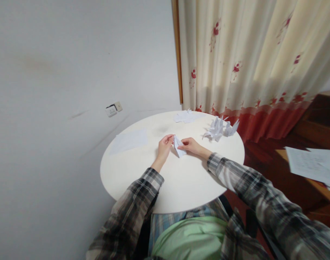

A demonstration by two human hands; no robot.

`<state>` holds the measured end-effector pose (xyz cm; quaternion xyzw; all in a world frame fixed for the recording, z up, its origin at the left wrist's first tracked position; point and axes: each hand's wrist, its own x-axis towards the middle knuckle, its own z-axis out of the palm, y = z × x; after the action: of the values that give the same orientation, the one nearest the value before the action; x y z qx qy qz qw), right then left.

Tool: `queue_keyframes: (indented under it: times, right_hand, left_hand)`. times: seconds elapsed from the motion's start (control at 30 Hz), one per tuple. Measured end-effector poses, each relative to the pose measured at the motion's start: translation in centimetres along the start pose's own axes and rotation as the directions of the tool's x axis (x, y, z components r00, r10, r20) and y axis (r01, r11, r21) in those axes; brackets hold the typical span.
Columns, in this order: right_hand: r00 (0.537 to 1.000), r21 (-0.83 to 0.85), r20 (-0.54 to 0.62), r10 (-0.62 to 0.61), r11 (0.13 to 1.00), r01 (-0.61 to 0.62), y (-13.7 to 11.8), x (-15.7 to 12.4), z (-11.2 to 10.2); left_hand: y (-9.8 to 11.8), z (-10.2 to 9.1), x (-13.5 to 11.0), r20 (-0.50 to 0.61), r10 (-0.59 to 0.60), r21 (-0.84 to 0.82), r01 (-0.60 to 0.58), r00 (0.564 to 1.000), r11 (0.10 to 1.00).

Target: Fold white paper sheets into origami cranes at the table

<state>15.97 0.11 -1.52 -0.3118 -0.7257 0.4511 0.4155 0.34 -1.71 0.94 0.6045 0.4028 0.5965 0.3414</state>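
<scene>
A small piece of folded white paper, pointed at the top, is held just above the middle of the round table. My left hand pinches its upper left tip between thumb and fingers. On the other side, my right hand grips its right edge, thumb in front. The fine creases are too small to make out. Beyond my right hand stand several folded paper figures with pointed ends, bunched together.
The white round table stands against a pale wall. Flat paper sheets lie at its left, and more paper lies at the far edge. A curtain hangs behind. Written sheets rest on wooden furniture at right.
</scene>
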Motion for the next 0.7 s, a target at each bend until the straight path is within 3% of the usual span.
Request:
queue_keyframes:
  times: [0.7]
  right_hand:
    - [1.000, -0.012, 0.001, 0.006, 1.000, -0.006, -0.17, -0.10, 0.04]
  left_hand:
    - [-0.17, 0.08, -0.07, -0.027, -0.031, 0.001, 0.031, 0.999, 1.000]
